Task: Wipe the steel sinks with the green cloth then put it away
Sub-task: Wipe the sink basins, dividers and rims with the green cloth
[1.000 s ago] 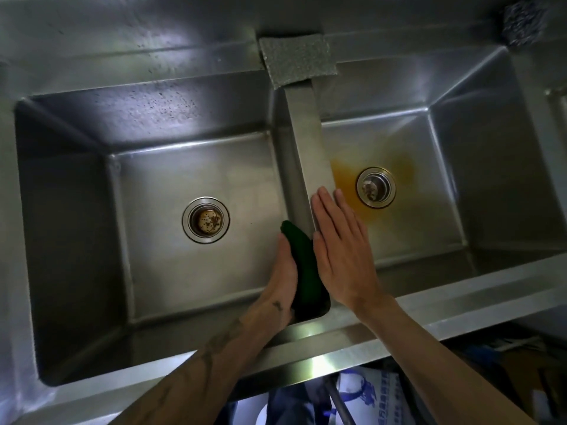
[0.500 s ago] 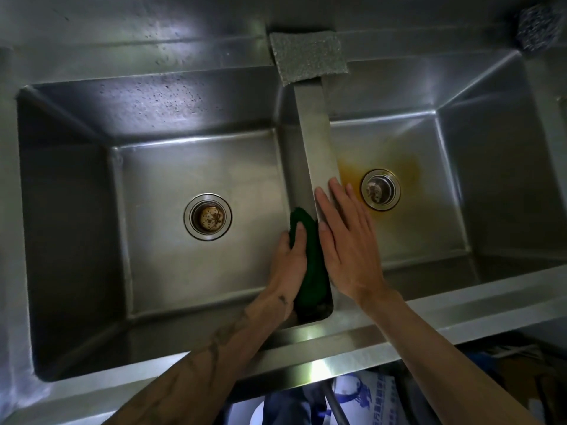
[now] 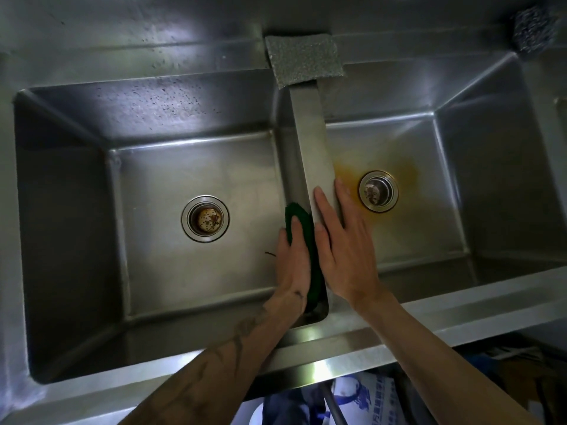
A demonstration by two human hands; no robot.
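Note:
Two steel sinks lie side by side below me: the left sink (image 3: 184,271) and the right sink (image 3: 429,228), split by a steel divider (image 3: 313,142). My left hand (image 3: 293,262) presses the green cloth (image 3: 302,220) with straight fingers flat against the left sink's right wall, just under the divider. The cloth shows above my fingertips and along the hand's right side. My right hand (image 3: 343,250) rests flat on top of the divider, fingers straight, holding nothing.
A grey scouring pad (image 3: 303,59) lies on the back ledge at the divider's far end. A dark scourer (image 3: 535,29) sits at the back right corner. An orange stain (image 3: 352,176) surrounds the right drain (image 3: 378,191). The left drain (image 3: 205,218) holds a speckled strainer.
My left hand has slid the green cloth farther up the wall away from me. My right hand has crept forward along the divider with it.

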